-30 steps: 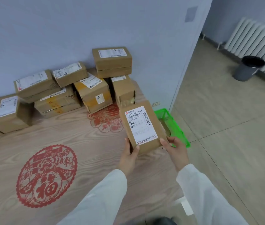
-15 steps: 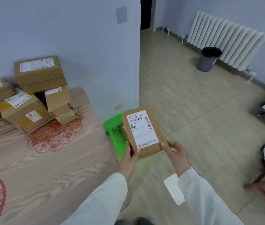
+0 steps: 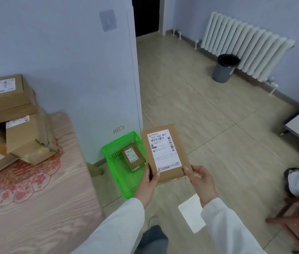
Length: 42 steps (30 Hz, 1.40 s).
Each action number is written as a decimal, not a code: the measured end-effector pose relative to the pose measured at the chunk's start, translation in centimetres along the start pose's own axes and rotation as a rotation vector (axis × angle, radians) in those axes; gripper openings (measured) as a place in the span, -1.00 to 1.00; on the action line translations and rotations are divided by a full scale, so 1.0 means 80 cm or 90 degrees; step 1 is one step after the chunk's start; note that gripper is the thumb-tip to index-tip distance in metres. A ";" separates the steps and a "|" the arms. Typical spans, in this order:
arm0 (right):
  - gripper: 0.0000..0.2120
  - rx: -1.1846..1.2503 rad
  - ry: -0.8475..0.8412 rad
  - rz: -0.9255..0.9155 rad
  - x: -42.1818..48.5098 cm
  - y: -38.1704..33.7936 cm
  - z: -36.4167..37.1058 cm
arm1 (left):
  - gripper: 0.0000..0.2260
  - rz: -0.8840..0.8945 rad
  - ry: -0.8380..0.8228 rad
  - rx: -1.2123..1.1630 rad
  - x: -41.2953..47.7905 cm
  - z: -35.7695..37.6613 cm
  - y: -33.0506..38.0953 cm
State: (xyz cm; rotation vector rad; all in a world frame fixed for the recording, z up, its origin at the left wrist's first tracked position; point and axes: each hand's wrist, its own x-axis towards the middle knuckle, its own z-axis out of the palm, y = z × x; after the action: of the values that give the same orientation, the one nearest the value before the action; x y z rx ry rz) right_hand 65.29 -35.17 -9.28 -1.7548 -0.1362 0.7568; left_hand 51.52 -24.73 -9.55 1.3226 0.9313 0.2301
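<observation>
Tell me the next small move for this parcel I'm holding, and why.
Probably lower the parcel leftward into the green basket: left hand and right hand grip its near end beside the basket, which holds one smaller parcel and has room.

open-topped basket (image 3: 119, 139); small box (image 3: 133, 156) inside; wall (image 3: 71, 70) just behind

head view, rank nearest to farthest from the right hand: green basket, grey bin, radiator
1. Green basket, on the floor just left of the right hand.
2. Grey bin, across the floor ahead.
3. Radiator, on the far wall behind the bin.
</observation>
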 end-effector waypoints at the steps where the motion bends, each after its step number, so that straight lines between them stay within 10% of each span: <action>1: -0.85 -0.005 -0.006 0.003 0.016 -0.003 0.004 | -0.43 0.000 0.006 -0.006 0.015 -0.001 0.003; 21: -0.88 -0.069 -0.205 0.031 0.280 0.008 0.124 | -0.42 -0.095 0.197 -0.082 0.239 -0.040 -0.034; 42: -0.89 -0.086 -0.261 0.061 0.493 0.322 0.285 | -0.50 -0.097 0.287 -0.156 0.470 -0.106 -0.342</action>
State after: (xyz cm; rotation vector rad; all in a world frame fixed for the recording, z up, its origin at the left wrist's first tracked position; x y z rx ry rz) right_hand 76.33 -6.78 -51.87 -1.7204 -0.3884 1.1959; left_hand 59.90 -2.59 -50.46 0.9836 1.3314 0.5211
